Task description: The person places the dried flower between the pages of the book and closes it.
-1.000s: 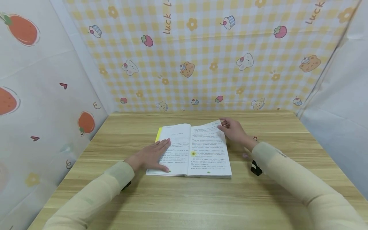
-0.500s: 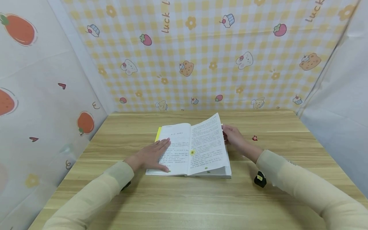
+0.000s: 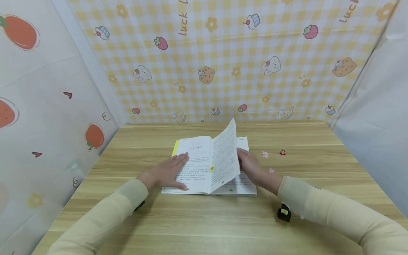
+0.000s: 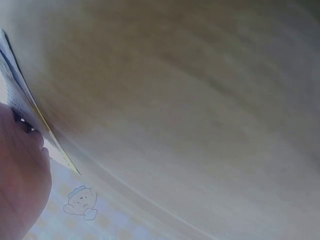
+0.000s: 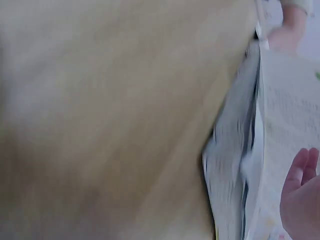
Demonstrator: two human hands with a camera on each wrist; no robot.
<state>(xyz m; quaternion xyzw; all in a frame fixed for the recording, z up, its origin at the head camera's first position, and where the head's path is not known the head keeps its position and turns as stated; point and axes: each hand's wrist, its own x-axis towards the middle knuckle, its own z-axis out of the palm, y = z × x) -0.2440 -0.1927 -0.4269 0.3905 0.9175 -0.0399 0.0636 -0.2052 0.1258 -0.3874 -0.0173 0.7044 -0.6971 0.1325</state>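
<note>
An open book [image 3: 194, 145] with printed pages lies on the wooden table. A person's left hand [image 3: 169, 171] rests flat on its left page, fingers spread. One right-hand leaf [image 3: 224, 156] stands raised and curves toward the left, its top corner free. The right hand [image 3: 253, 170] is at the leaf's outer edge, with its fingertips partly hidden behind it; no thumb shows on the front. In the right wrist view, the fingers [image 5: 302, 167] look loosely extended beside the page. The left wrist view has part of the left hand [image 4: 22, 175] by the book's edge [image 4: 37, 107].
Small flower-shaped pieces, one red [image 3: 282, 152] and two pink [image 3: 265, 154], lie right of the book. A black wrist camera [image 3: 284, 213] hangs under the right sleeve. A yellow checked cloth [image 3: 204, 95] backs the table [image 3: 204, 223].
The right hand has let go of the top right corner and moved down and left behind the leaf. The leaf has risen and swung leftward. The left hand stays put.
</note>
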